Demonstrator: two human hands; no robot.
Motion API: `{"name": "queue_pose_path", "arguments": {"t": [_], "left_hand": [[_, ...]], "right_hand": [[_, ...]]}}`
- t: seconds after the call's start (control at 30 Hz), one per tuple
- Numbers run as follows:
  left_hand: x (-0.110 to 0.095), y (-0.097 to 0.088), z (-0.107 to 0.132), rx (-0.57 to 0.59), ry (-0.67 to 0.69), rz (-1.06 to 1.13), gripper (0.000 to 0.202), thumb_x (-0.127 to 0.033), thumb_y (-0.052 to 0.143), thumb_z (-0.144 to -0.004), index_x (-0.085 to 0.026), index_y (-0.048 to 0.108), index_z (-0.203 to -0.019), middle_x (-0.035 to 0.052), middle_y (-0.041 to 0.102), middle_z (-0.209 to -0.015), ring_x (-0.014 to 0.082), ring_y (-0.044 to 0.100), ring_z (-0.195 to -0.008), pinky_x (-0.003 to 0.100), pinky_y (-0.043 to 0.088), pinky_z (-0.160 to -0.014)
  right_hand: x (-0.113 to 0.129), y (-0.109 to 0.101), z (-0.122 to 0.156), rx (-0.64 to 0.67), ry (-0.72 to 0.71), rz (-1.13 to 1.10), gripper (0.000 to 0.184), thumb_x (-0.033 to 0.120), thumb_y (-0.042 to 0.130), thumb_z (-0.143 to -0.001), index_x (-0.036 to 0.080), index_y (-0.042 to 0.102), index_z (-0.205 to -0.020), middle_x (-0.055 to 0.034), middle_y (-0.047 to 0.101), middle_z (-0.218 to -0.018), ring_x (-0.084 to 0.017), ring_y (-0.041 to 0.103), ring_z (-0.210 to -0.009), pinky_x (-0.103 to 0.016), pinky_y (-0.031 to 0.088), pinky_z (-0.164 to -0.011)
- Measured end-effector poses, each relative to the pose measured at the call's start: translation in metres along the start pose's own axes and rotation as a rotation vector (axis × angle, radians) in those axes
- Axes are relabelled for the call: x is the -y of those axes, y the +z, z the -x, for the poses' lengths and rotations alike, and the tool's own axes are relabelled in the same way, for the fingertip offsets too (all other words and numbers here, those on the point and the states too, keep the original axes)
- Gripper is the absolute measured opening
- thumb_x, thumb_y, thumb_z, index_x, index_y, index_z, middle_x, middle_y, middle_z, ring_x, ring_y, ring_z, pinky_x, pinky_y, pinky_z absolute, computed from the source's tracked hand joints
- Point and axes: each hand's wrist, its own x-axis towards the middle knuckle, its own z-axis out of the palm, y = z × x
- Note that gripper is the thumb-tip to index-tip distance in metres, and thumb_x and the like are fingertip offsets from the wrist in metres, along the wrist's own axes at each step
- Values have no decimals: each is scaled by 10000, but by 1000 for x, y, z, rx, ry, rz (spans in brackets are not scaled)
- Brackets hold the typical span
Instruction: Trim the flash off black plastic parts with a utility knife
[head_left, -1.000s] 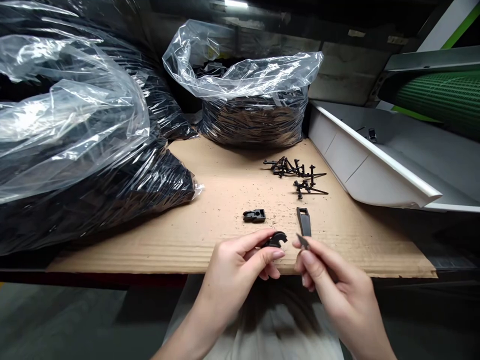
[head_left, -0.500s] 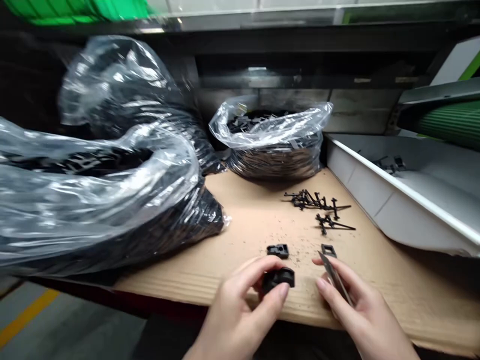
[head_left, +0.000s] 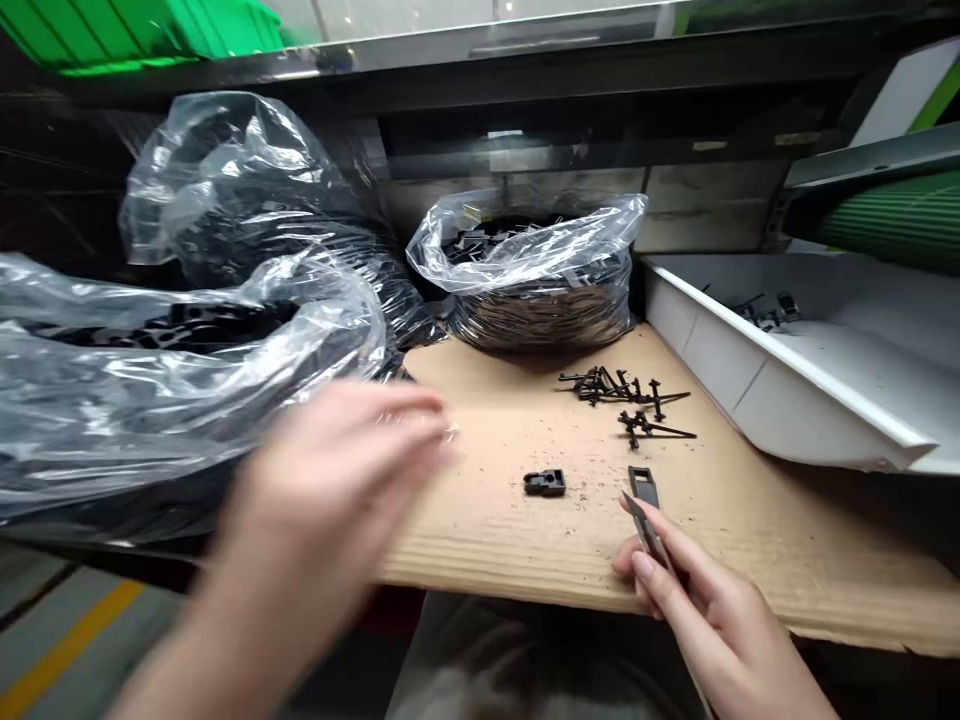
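Observation:
My right hand [head_left: 697, 590] grips a slim metal knife [head_left: 651, 535], its pointed blade angled up and to the left above the cardboard. Just beyond the tip lies a flat black plastic piece with a square opening [head_left: 643, 484]. A small black plastic part [head_left: 545, 483] rests on the cardboard to the left of the knife. My left hand [head_left: 330, 480] is smeared by motion in front of the clear plastic bag [head_left: 315, 350] at the left, which has black parts inside. Whether that hand holds anything cannot be made out.
Thin black plastic sprues [head_left: 622, 390] lie on the cardboard sheet [head_left: 480, 520]. Another open bag of black parts [head_left: 540, 300] stands at the back, with a tall bag [head_left: 255, 190] left of it. A white tray [head_left: 780, 360] with a few black pieces borders the right.
My left hand has swung left from the middle of the cardboard towards the bag; the black part it held no longer shows. My right hand keeps the knife. The view has shifted slightly.

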Motion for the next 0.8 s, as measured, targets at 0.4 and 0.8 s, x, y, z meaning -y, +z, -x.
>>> {"name": "queue_pose_path", "arguments": {"t": [0.4,0.8], "left_hand": [[6,95,46,353,-158,312,260,-238,509,-834,-243,617,-1071,42,669,-995,185,626,-805,290,516,-715],[17,102,56,275,-197,502,267,-160,601,-771,-317,679,-972,-34,688,-1000,161,614,-940,238,482,-847]], "right_hand": [[7,-2,13,-226,-227,198,249,269,444,-871,240,645,-1014,-48,651,-822,-184,636,-813,-221,515,-655],[20,-1,3,-68,-283,223,224,184,415,-870,199,635,-908,-22,554,-650,-158,592,-635,-247,491,-569]]}}
